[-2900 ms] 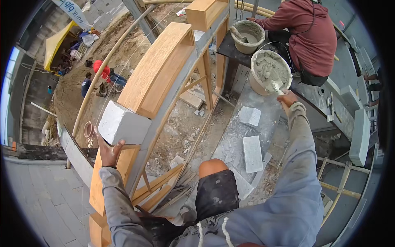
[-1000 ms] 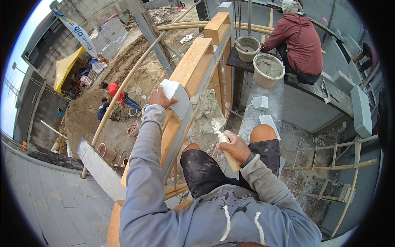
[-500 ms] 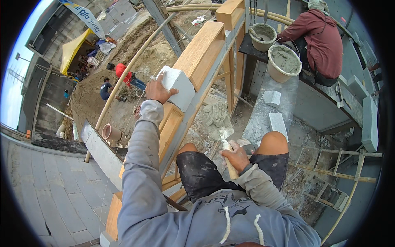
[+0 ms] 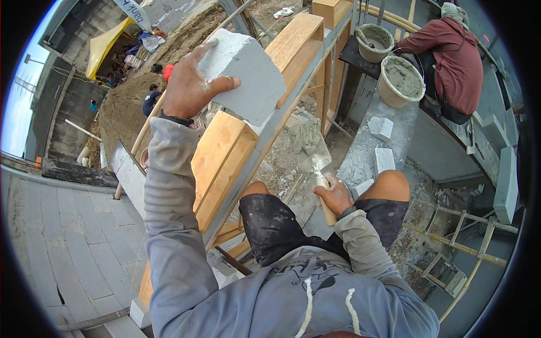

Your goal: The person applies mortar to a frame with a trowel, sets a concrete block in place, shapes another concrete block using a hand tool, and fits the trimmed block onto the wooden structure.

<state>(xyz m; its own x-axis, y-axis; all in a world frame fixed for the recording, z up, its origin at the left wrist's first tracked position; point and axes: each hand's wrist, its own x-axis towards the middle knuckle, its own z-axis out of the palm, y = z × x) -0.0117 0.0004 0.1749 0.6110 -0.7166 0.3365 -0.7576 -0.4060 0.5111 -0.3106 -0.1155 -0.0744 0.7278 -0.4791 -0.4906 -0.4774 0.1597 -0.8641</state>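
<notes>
My left hand point(image 4: 191, 84) grips a pale grey block point(image 4: 242, 81), thumb on its near face, just above a lower wooden box section point(image 4: 222, 169) on the narrow ledge. Another wooden box section point(image 4: 296, 50) stands just beyond the block. My right hand point(image 4: 334, 196) is closed round the light handle of a trowel point(image 4: 326, 205), low between my knees. The trowel's wide blade carries wet grey mortar point(image 4: 304, 137). Whether the block rests on anything is hard to tell.
Two buckets of mortar point(image 4: 401, 84) stand at the upper right beside a co-worker in maroon point(image 4: 456, 73). Block pieces point(image 4: 385, 160) lie on a dusty plank point(image 4: 360, 158). Bamboo rails point(image 4: 462, 248) are at lower right, workers point(image 4: 150, 98) on the ground at left.
My right hand has drawn the trowel back from the bucket, now loaded with mortar. My left hand and the block have risen and come closer in view over the last second.
</notes>
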